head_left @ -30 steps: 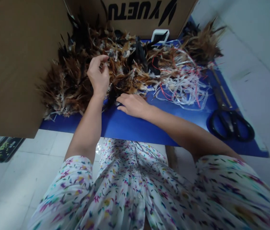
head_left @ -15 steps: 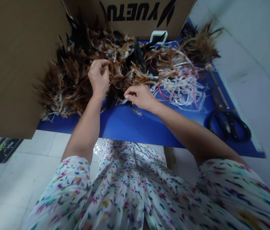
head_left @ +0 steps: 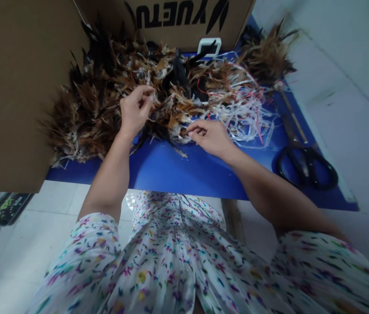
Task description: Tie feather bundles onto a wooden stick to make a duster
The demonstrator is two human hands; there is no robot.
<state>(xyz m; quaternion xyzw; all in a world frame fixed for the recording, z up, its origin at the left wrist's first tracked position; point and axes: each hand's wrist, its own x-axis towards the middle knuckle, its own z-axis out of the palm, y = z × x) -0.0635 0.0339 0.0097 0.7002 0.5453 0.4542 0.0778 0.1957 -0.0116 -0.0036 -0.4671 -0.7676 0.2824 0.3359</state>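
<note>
Whitish-brown fluff, a feather tuft [head_left: 179,134], lies at the fingertips of the right hand [head_left: 212,137], whose thumb and forefinger nearly meet; from my remote view I cannot tell whether they pinch it. Over the feather pile [head_left: 89,109], I see the left hand [head_left: 135,109] with fingers curled and thumb close to forefinger; whether anything is between them I cannot make out.

Just beyond the right hand is a tangle of white and red strips [head_left: 250,122]. Farther right, on the blue tabletop [head_left: 178,174], lie black-handled scissors [head_left: 305,168] and a thin rod [head_left: 291,113]. A cardboard box [head_left: 184,35] blocks the far side for me, and a cardboard panel [head_left: 11,96] walls off the left.

Below the tuft, a slender dark plume [head_left: 178,150] slants nearer and rightward, its tip toward the table's near edge. The pile's long axis runs from side to side.
</note>
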